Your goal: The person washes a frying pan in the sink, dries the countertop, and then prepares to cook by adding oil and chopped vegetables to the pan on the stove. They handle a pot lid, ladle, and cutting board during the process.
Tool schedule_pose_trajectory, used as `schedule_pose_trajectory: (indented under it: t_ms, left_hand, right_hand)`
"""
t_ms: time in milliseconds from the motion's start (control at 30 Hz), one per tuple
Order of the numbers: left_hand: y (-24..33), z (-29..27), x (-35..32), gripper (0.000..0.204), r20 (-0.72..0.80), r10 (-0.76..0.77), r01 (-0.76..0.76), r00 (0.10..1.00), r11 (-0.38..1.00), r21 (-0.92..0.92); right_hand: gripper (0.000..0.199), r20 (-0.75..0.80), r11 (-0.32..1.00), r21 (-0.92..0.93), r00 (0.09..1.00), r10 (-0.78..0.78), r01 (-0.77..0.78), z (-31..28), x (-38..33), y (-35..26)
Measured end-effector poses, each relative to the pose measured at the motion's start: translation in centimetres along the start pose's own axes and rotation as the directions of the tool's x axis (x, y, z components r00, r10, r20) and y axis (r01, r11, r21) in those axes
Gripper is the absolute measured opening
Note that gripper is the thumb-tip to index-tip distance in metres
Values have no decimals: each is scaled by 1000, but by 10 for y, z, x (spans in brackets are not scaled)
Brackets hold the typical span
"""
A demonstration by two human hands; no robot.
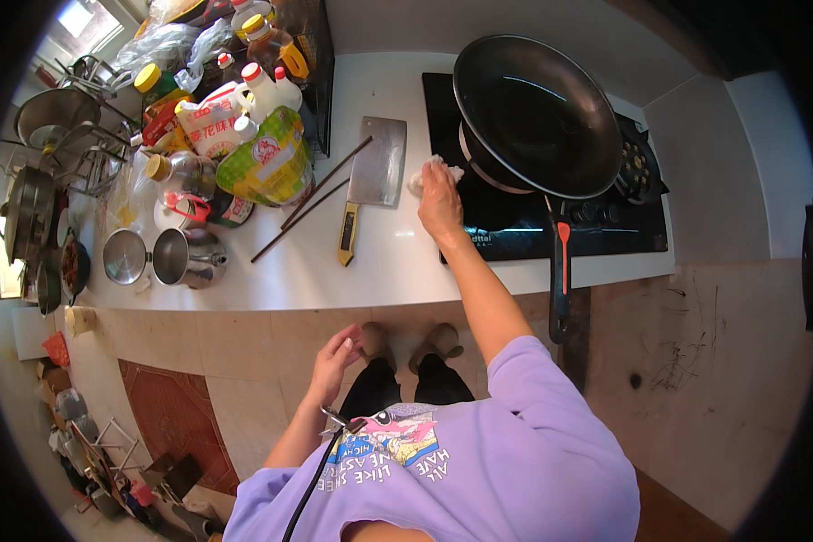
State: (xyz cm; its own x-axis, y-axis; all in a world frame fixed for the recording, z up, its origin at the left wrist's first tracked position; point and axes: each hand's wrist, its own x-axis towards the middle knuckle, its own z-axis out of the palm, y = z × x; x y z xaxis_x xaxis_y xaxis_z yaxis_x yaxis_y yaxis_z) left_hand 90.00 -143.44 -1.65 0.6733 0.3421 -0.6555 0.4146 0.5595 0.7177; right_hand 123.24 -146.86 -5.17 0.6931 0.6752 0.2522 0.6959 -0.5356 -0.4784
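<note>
My right hand [440, 204] presses a crumpled white cloth or tissue [415, 183] at the left edge of the black gas stove [506, 237]. Its fingers are closed over the wad, which shows only in part. Low in front of the counter, my left hand [333, 359] hangs with its fingers stretched out and nothing in it. A large dark wok [537, 117] sits tilted on the stove, its long black handle [560, 271] reaching past the counter's front edge. Left of my right hand, a cleaver [378, 163] with a yellowish handle lies flat beside two dark chopsticks [321, 190].
Bottles, jugs and a green-yellow bag [266, 163] crowd the counter's left part. A metal pot [188, 257] and a round lid [125, 256] stand near the front edge. A rack with pans [59, 117] is at far left. White countertop [370, 262] shows around the cleaver.
</note>
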Motion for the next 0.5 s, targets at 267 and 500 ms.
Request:
schedule_pose_trajectory:
  t_ms: [267, 500]
  left_hand:
    - [20, -19, 3, 37, -13, -20, 20, 1000, 999, 27]
    - [24, -24, 11, 36, -60, 111, -101, 992, 984, 147]
  right_hand:
    - [56, 78, 969, -138, 973, 216, -204, 11, 67, 18]
    - [40, 88, 999, -7, 995, 54, -54, -10, -11, 5]
